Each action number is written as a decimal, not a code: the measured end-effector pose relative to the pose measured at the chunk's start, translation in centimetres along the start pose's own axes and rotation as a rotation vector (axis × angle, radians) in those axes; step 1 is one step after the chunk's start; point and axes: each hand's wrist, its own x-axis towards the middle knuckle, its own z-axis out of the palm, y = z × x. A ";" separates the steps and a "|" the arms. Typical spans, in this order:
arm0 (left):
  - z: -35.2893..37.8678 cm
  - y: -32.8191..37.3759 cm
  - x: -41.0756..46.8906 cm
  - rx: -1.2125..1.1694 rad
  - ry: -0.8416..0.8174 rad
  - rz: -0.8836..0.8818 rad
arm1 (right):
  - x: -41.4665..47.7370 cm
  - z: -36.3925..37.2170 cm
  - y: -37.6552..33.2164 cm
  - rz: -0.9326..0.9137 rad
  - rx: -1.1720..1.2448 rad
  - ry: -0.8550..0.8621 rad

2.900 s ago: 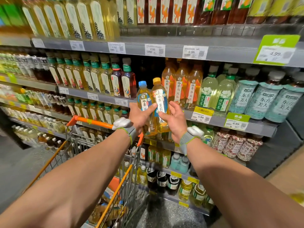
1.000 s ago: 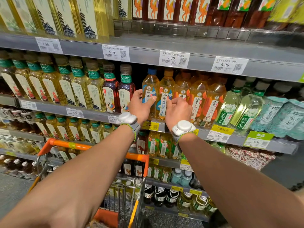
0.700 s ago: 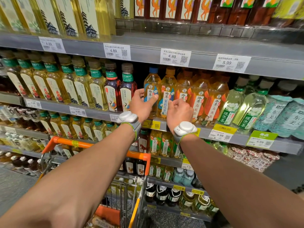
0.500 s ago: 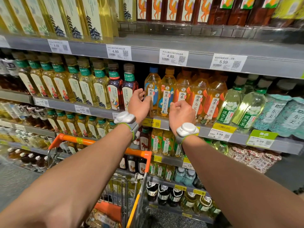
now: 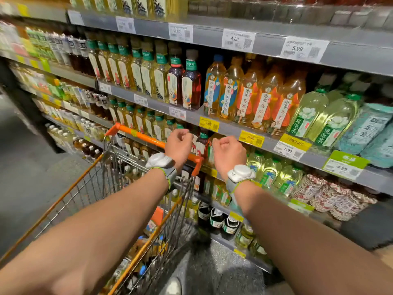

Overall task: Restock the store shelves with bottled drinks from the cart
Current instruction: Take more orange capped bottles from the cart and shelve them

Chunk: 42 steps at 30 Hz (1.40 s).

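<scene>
A blue-capped tea bottle [image 5: 213,88] and a yellow-capped tea bottle [image 5: 230,92] stand upright side by side on the middle shelf [image 5: 191,117], left of a row of orange-labelled bottles [image 5: 263,99]. My left hand [image 5: 178,143] and my right hand [image 5: 228,152] hang in front of and below that shelf's edge, apart from the bottles. Both hands hold nothing, with the fingers loosely curled. Under my left arm is the wire cart [image 5: 127,184] with its orange handle [image 5: 148,139], and several bottles [image 5: 146,252] lie in its basket.
Shelves full of bottled drinks run left to right above and below, with price tags [image 5: 238,40] along the rails. Pale green bottles [image 5: 314,116] stand right of the orange-labelled ones. Dark red bottles [image 5: 184,81] stand to the left. Grey floor [image 5: 25,167] lies left of the cart.
Both hands let go of the two bottles, which now stand on the middle shelf. The hands have drawn back and down toward the cart handle. The camera has swung left.
</scene>
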 end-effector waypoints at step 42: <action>-23.3 -30.6 -5.5 0.226 0.428 -0.705 | -20.3 31.5 -2.5 -0.063 -0.049 -1.067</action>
